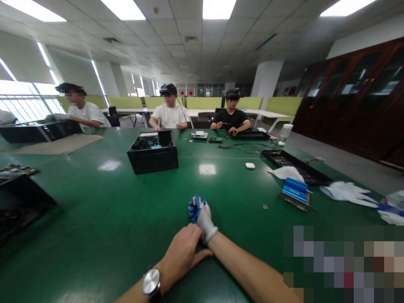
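Note:
My left hand [184, 246], bare and with a silver-faced watch [151, 281] on its wrist, is closed at the cuff of a grey-white work glove [205, 223]. Its thumb lies along the underside of my right wrist. That glove, with blue-coated fingers, is on my right hand [199, 210]. The gloved fingers are curled in like a fist, and I make out nothing between them. Both hands are low over the green tabletop [126, 210], near its front middle.
Ahead stands an open black computer case [154, 153]; another case [22, 202] is at left. To the right lie a blue finned heatsink part [295, 191], white gloves [347, 192], a black metal tray [293, 164] and a small white case [250, 166]. Several people sit across the table.

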`<state>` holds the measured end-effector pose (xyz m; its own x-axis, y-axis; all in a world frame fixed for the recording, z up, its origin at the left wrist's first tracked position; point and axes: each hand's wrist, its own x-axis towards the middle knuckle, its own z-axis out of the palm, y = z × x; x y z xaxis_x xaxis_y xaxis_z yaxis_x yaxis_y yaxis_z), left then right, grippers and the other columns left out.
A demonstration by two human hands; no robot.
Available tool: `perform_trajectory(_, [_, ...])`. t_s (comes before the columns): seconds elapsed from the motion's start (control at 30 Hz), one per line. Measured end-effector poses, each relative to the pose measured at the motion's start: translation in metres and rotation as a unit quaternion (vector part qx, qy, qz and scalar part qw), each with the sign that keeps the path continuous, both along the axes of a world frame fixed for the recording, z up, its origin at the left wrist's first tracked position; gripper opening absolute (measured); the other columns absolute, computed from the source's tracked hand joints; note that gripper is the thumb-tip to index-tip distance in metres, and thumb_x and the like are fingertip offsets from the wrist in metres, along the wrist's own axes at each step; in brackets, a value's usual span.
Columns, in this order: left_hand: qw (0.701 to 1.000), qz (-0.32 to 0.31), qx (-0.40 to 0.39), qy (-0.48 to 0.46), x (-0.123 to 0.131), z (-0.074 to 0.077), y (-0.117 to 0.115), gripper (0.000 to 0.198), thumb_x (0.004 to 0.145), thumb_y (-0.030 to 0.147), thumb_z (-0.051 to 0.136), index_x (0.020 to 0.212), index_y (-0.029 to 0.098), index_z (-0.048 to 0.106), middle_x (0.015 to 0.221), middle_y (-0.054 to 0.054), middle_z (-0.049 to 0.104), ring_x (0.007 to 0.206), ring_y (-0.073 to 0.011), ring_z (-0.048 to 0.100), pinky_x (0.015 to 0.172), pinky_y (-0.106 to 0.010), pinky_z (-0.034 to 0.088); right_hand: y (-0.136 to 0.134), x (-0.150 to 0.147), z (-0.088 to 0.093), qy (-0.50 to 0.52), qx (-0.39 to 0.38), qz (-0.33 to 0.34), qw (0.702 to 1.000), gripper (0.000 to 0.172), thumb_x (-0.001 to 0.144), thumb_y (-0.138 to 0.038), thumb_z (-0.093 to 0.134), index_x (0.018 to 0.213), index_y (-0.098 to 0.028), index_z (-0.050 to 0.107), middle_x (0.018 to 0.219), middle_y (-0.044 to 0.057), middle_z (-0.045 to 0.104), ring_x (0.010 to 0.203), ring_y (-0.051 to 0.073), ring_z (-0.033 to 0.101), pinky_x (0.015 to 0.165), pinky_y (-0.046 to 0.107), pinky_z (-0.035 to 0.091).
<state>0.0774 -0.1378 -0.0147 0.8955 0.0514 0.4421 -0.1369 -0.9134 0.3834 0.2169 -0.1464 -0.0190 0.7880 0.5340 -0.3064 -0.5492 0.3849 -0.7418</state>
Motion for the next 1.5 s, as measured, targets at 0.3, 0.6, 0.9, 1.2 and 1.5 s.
perform_trajectory(0.3, [0.992,0.041,-0.113,-0.029,0.021,0.021,0.011,0.017,0.105,0.017,0.044,0.099,0.019,0.059,0.099,-0.005,0.064,0.087,-0.0184,0.062,0.081,-0.030,0.052,0.024,0.022,0.019,0.024,-0.033,-0.089,0.995,0.026,0.095,-0.032,0.060,0.074,-0.020,0.052,0.053,-0.009,0.057,0.039,0.006,0.046,0.037,0.017,0.032])
perform_trajectory(0.6, [0.970,0.116,-0.186,-0.103,0.033,0.023,0.004,0.017,0.102,0.027,0.053,0.088,0.019,0.056,0.094,-0.004,0.059,0.085,-0.0190,0.057,0.078,-0.029,0.050,0.050,0.027,0.042,-0.015,-0.035,-0.085,0.996,0.027,0.102,-0.036,0.056,0.083,-0.017,0.058,0.059,-0.008,0.060,0.041,0.007,0.051,0.039,0.018,0.036])
perform_trajectory(0.9, [0.954,0.133,-0.229,-0.141,0.038,0.038,0.017,0.023,0.083,0.003,0.049,0.096,0.022,0.050,0.084,0.001,0.050,0.075,-0.0161,0.050,0.072,-0.027,0.040,0.045,0.041,0.071,-0.059,0.017,-0.200,0.978,0.016,0.095,-0.035,0.056,0.088,-0.021,0.055,0.065,-0.008,0.058,0.046,0.007,0.048,0.047,0.019,0.040])
perform_trajectory(1.2, [0.914,0.126,-0.359,-0.140,0.049,-0.002,-0.074,0.019,0.083,0.005,0.037,0.081,0.024,0.038,0.070,0.004,0.042,0.053,-0.0114,0.041,0.050,-0.021,0.035,0.027,0.062,0.119,-0.169,0.112,-0.189,0.961,0.041,0.074,-0.059,0.063,0.093,-0.023,0.055,0.071,-0.006,0.061,0.053,0.008,0.053,0.054,0.022,0.045])
perform_trajectory(1.5, [0.991,-0.033,-0.010,-0.128,0.041,0.076,-0.065,0.034,0.101,0.015,0.051,0.135,0.020,0.053,0.127,-0.016,0.056,0.118,-0.0287,0.056,0.100,-0.047,0.052,0.011,0.086,0.116,-0.249,0.022,-0.244,0.937,0.026,0.088,-0.045,0.052,0.101,-0.023,0.055,0.075,-0.006,0.064,0.054,0.009,0.054,0.055,0.023,0.046])
